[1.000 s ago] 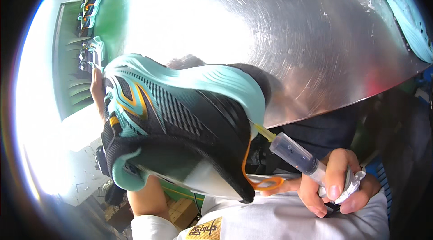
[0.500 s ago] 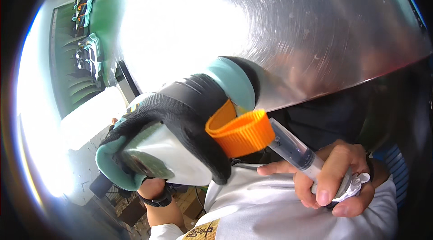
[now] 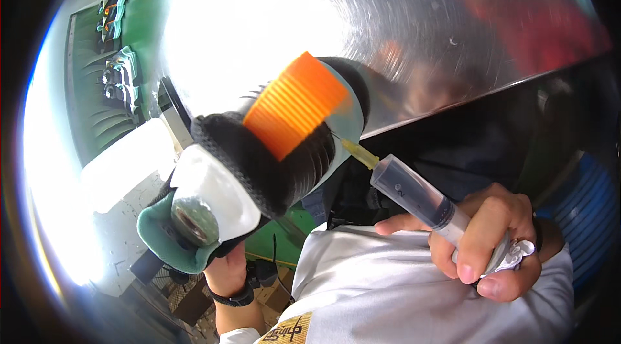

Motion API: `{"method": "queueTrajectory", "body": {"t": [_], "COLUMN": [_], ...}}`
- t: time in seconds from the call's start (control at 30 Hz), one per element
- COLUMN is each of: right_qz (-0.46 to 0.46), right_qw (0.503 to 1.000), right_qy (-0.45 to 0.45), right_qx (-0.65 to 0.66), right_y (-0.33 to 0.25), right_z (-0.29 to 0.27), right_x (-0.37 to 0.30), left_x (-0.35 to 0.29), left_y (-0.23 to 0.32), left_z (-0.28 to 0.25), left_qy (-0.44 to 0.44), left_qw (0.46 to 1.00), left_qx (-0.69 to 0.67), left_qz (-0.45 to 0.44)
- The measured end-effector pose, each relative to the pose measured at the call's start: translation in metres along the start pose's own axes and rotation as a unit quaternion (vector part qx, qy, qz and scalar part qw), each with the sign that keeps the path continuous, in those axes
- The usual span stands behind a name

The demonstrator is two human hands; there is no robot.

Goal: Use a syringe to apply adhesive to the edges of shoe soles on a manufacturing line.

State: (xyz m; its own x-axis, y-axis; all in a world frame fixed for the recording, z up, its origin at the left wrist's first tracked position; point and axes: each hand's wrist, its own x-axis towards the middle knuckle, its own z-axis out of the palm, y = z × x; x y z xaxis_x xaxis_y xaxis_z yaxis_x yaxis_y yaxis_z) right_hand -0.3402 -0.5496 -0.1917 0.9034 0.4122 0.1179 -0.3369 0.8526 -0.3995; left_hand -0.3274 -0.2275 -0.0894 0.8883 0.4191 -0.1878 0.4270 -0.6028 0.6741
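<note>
A black and teal shoe (image 3: 310, 163) with a broad orange pull loop (image 3: 297, 104) is held up and tilted over my lap. A glossy white piece fills its opening. From below, my left hand (image 3: 226, 271) grips it; the shoe hides most of the fingers. My right hand (image 3: 488, 240) is closed around a clear syringe (image 3: 414, 194) with dark liquid inside. Its yellowish needle tip (image 3: 359, 154) points up-left and meets the shoe's teal sole edge; whether it touches or overlaps I cannot tell. Crumpled white tissue (image 3: 514, 256) is tucked in the same hand.
A scratched metal tabletop (image 3: 414, 27) with strong glare lies beyond the shoe. More shoes (image 3: 123, 78) stand on a green surface at the far left. A white container (image 3: 129, 156) sits left of the shoe, and a blue ribbed object (image 3: 579, 214) is at right.
The shoe has been turned, so its orange loop swung up and left, baring the needle tip. My right hand and syringe shifted slightly; the tip now meets the sole edge.
</note>
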Motion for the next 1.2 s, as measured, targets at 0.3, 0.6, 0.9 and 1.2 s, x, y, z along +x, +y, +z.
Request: {"method": "queueTrajectory", "body": {"t": [0.3, 0.6, 0.9, 1.2], "right_qz": [0.045, -0.025, 0.039, 0.093], "right_qw": [0.999, 0.997, 0.996, 0.996], "right_qy": [0.030, 0.013, -0.018, -0.009], "right_qx": [-0.003, 0.071, 0.077, 0.005], "right_y": [0.001, 0.008, -0.003, -0.016], "right_z": [0.003, 0.011, 0.024, 0.037], "right_x": [-0.012, 0.002, 0.005, -0.026], "left_x": [-0.007, -0.016, -0.013, -0.017], "left_y": [-0.014, -0.019, 0.001, 0.020], "left_z": [-0.007, 0.019, 0.060, 0.087], "left_qy": [-0.226, -0.411, -0.396, -0.451], "left_qw": [0.958, 0.730, 0.710, 0.673], "left_qx": [-0.160, -0.467, -0.495, -0.493], "left_qz": [-0.071, -0.283, -0.306, -0.318]}}
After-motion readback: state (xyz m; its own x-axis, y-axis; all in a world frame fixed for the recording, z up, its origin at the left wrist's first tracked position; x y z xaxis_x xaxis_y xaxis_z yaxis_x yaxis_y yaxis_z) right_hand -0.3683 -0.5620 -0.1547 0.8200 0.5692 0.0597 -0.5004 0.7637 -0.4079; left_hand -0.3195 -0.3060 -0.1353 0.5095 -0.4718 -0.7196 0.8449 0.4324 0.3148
